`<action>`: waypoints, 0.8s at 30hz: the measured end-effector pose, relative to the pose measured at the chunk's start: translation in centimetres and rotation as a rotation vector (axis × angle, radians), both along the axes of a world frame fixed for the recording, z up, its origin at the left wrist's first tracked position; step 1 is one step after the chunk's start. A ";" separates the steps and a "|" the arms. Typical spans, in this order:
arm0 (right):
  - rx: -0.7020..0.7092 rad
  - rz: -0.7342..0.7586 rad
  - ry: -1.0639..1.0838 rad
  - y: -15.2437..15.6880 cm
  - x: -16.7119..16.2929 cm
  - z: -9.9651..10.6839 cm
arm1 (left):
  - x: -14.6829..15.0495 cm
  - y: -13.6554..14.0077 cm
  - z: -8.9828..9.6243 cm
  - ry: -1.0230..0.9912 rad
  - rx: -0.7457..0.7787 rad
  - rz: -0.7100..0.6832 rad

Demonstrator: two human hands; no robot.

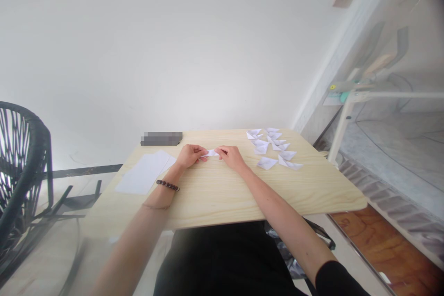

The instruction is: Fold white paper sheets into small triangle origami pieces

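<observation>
A small folded piece of white paper (211, 153) is held just above the middle of the light wooden table (215, 194). My left hand (190, 155) pinches its left end, and a dark bead bracelet circles that wrist. The right end is pinched between the thumb and fingers of my right hand (231, 156). Part of the paper is hidden behind the fingertips. To the right of my right hand stand several folded paper boats (261, 148) in loose rows. Flat white paper sheets (140, 173) lie overlapping to the left of my left hand.
At the table's back left edge sits a dark pixelated object (161, 138). A black woven chair (26, 171) is on the left. A white wall (208, 55) rises behind the table. On the right stands a white metal frame (342, 129) beside a sheer curtain or net.
</observation>
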State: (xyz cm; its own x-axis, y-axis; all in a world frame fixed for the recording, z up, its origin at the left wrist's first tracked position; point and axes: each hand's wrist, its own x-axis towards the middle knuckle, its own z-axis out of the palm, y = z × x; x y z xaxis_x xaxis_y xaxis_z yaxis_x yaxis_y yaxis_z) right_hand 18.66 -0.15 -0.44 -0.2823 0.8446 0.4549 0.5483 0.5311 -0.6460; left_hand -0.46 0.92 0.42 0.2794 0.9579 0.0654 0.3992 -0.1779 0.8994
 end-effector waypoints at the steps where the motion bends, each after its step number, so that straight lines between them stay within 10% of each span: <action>1: -0.010 -0.003 -0.002 0.1 0.0 0.0 | 0.1 0.0 0.0 -0.016 -0.012 0.000; 24: -0.117 -0.068 0.159 0.9 0.7 -0.8 | 0.0 -0.7 0.2 -0.193 -0.104 -0.109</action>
State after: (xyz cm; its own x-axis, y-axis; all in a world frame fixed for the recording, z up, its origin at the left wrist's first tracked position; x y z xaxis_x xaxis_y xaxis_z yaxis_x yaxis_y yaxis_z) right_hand 19.34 0.72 -1.27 -0.1549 0.9090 0.3868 0.4664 0.4125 -0.7825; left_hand -0.47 0.20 0.61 0.3736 0.9271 0.0306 0.2020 -0.1135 0.9728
